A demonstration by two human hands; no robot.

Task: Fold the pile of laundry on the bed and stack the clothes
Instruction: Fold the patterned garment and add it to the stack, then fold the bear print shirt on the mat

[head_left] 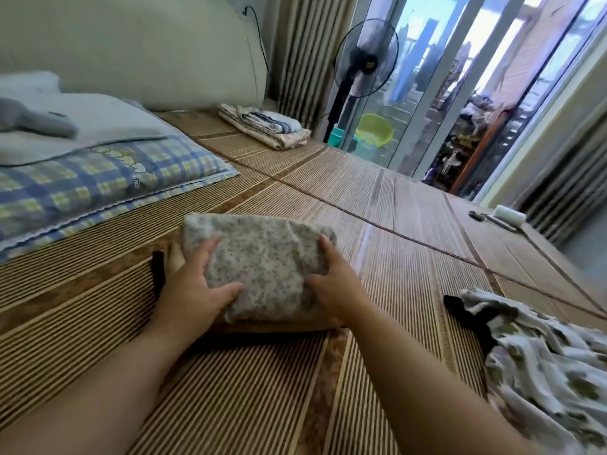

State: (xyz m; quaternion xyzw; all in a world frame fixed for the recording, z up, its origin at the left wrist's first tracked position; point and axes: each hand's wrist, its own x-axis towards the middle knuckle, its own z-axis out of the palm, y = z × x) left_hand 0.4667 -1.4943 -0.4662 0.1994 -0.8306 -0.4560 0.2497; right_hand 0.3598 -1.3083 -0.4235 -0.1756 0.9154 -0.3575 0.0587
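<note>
Left hand (pixel 193 284) and right hand (pixel 331 280) are clasping a folded speckled garment (pixel 266 257) from either side, fingers curling over its top and thumbs hooking its near edge, as the bundle is sitting on the bed (pixel 410 224), whose surface is showing as a striped woven mat. A tan layer (pixel 279 326) is peeking out beneath the bundle's near edge; whether it is another garment or part of this one cannot be told.

By the look of it, the person is squaring off a finished fold. Doing it well is likely calling for even pressure from both sides so the layers are not sliding apart, with the palms flattening the top before both hands are letting go together.

A black cloth (pixel 157 270) is lying just beside the left hand and, at a guess, is risking being dragged along if the bundle is shifted that way. A rumpled printed garment (pixel 542 372) is waiting unfolded near the right forearm, a dark piece (pixel 460 307) showing at its edge. A folded stack (pixel 262 126) is resting well apart, by the head of the bed, so adding to it is probably meaning a long reach. A plaid pillow (pixel 98 178) is occupying the left side, a standing fan (pixel 364 60) is facing the glass doors, and a white roll (pixel 509 215) is sitting at the far right edge.
</note>
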